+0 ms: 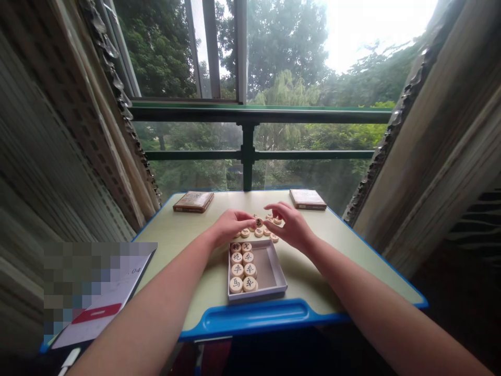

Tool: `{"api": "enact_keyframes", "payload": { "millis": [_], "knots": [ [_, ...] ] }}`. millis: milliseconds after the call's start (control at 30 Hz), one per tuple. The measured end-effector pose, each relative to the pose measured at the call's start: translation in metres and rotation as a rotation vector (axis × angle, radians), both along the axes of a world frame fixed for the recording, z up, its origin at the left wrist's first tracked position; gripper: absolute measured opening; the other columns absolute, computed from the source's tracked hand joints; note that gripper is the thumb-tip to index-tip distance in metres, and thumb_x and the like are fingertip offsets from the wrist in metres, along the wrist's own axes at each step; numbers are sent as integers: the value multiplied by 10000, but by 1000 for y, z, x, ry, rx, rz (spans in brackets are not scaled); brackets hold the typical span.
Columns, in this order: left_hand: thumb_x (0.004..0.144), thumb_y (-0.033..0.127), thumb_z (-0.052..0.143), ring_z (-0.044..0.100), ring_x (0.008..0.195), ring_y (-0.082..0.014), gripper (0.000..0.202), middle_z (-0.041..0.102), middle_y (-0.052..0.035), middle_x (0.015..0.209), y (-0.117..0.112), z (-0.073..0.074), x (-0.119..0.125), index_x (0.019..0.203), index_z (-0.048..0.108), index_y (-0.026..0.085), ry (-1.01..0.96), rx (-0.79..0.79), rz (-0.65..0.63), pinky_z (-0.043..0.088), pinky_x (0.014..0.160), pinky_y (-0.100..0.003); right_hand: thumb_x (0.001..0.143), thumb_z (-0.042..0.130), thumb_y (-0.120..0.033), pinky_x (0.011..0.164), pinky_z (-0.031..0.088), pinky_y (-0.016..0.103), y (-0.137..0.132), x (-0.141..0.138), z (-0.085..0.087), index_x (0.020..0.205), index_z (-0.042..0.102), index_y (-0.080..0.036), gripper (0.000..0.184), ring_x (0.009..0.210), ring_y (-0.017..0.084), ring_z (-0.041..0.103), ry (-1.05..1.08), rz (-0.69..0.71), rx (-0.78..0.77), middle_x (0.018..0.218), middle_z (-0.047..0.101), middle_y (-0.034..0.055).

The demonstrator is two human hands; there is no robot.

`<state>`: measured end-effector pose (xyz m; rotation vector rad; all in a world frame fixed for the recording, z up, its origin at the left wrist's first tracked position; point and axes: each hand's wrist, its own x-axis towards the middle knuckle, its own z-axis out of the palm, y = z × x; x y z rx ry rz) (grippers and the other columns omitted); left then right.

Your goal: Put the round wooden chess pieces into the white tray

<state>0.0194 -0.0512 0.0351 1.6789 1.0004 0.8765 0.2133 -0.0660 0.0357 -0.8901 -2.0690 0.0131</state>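
1. You have your left hand [234,223] beyond the box, thumb and fingertips drawn together, apparently pinching a round piece [259,223] by its edge, its marked face towards you.
2. Your right hand [287,222] is spread, thumb and fingers apart, thumb close by that piece; cannot tell whether it touches.
3. Open box [258,295] sits on the desk [305,284], nearer to you than both hands.
4. Done, as I judge it: two columns of boxed pieces [250,270], four tops each, line the box's left side. Edges underneath suggest stacking.
5. Left over: loose pieces [259,232] lie past the far wall, some hidden by your fingers, so no sure count. Box floor shows along the right side.
6. My estimate: roughly midway; the pinched piece is not yet inside.
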Motion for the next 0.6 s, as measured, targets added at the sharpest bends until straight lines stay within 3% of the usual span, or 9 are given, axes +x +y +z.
{"api": "enact_keyframes", "payload": {
  "millis": [167, 467, 600],
  "knots": [
    [641, 418, 666, 576, 671, -154, 358, 692, -103, 796, 0, 3, -1, 832, 683, 116, 20, -27, -19, 402, 596, -261, 750, 598, -262, 616, 455, 245, 0, -3, -5, 930, 630, -200, 192, 685, 123, 535, -111, 40, -76, 803, 561, 39],
    [625, 441, 660, 521, 610, -122, 374, 682, -93, 767, -2, 6, -1, 816, 691, 121, 22, -47, -53, 345, 530, -238, 752, 589, -260, 629, 436, 247, -4, -3, 1, 885, 634, -173, 164, 681, 122, 512, -113, 54, -95, 763, 556, 36],
    [630, 448, 651, 486, 563, -101, 381, 680, -90, 762, 2, 3, -2, 811, 684, 115, -20, -17, 66, 348, 525, -236, 724, 608, -240, 606, 407, 235, -5, 1, 8, 872, 642, -164, 169, 643, 109, 480, -178, 56, -224, 730, 540, 21]
  ]
}}
